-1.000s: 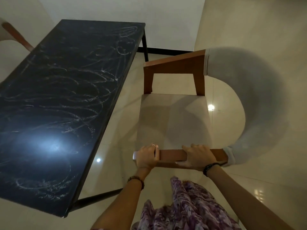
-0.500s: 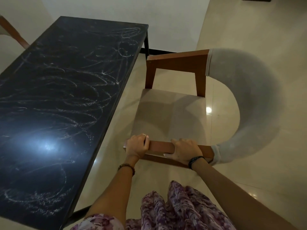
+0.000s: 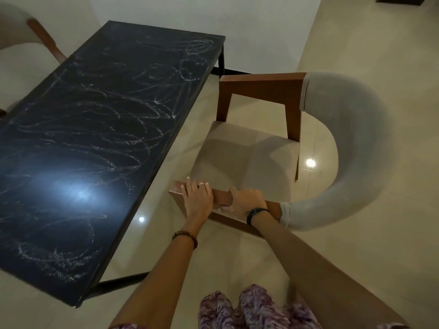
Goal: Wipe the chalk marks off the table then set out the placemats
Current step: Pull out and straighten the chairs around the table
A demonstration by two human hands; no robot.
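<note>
Seen from above, a person stands beside a long black table (image 3: 95,148) on the left, its top covered in loops and scribbles of white chalk (image 3: 133,129) from the far end to the near corner. To the right of the table, apart from its edge, stands a chair (image 3: 249,160) with a beige seat, brown wooden arms and a curved grey padded back. Both hands grip the chair's near wooden arm (image 3: 221,198). The left hand (image 3: 198,198) lies over the arm's table-side end, fingers curled over its top. The right hand (image 3: 244,201) wraps the same arm just beside it, fingers curled around the wood. Each wrist wears a bracelet. A second chair (image 3: 31,36) shows at the far left beyond the table. The floor (image 3: 380,257) is pale glossy tile.
</note>
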